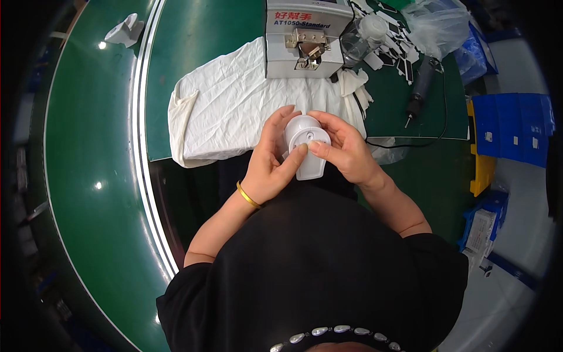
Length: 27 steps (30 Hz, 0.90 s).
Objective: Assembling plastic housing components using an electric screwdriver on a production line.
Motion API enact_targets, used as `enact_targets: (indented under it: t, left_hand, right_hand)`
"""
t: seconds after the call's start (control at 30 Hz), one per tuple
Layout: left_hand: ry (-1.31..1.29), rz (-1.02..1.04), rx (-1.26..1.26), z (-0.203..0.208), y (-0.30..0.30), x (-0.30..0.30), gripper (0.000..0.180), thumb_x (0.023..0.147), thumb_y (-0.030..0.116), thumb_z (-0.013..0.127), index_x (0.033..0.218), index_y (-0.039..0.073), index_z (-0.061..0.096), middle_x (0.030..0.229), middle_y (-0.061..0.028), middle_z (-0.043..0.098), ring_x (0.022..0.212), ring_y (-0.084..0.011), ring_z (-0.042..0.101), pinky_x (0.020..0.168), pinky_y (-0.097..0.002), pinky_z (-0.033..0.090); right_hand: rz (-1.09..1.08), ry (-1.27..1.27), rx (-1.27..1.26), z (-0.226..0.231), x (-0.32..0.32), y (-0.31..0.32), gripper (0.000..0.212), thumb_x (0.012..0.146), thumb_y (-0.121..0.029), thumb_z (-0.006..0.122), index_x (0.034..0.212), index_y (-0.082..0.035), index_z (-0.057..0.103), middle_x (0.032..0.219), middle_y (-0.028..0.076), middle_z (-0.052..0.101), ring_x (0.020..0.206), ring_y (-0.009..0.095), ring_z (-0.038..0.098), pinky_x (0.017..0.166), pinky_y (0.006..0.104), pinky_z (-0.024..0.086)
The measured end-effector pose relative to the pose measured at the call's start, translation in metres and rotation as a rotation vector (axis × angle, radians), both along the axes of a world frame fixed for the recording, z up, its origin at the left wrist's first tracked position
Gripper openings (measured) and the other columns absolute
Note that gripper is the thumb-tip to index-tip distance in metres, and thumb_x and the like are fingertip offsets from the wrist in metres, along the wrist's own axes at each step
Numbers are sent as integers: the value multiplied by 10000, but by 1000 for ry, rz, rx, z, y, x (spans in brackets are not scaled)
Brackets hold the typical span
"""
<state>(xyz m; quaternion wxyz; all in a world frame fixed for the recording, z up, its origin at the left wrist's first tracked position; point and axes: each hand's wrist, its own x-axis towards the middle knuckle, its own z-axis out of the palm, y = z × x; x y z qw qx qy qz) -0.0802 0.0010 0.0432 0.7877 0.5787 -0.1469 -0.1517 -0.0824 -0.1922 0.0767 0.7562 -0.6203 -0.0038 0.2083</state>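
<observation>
A white plastic housing (311,163) with a round, cup-like end and a flat tongue is held between both hands, in front of my body. My left hand (271,154) wraps its left side, thumb pressed on the rim of the round part. From the other side my right hand (347,149) grips it, its thumb lying on the inner face near a small hole. The fingers behind the housing are partly hidden. Just beyond the hands a white cloth (229,94) covers part of the green table.
A grey tabletop machine (305,41) stands behind the cloth. An electric screwdriver (419,94) with a cord lies at right, near scattered black-and-white pieces (396,47) and clear plastic bags (437,23). Another white plastic part (124,30) rests on the green belt (94,135). Blue bins (510,129) stand far right.
</observation>
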Motion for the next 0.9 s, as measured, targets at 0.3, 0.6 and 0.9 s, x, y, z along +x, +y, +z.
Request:
enact_targets:
  t: [0.3,0.6,0.9]
  left_hand:
    - [-746,129,534,11,-6,15,990,615,158,898,1447,44,373,1415,-213,441,1321,-424,431,1098,-474,371]
    - [-736,148,670,-4,-2,14,742,572,150,904,1258,193,625,1347,-198,505,1255,-431,476,1035,-483,431]
    - [-758,159,720,-4,4,14,791,593,184,904,1330,232,621,1426,-224,462,1306,-448,429,1077,-487,396]
  right_hand:
    - [-27,-19,-76,1,22,-19,674,879,-59,728,1458,8,388,1273,106,586,1141,171,576,1015,310,454]
    - [-1058,-251,-1592,-10,106,-222,733,752,-320,830,1325,23,526,1141,198,640,988,291,647,873,388,516]
    - [-369,-127,689,-20,92,-250,467,816,-139,714,1243,-36,552,1060,111,603,897,220,626,731,330,508]
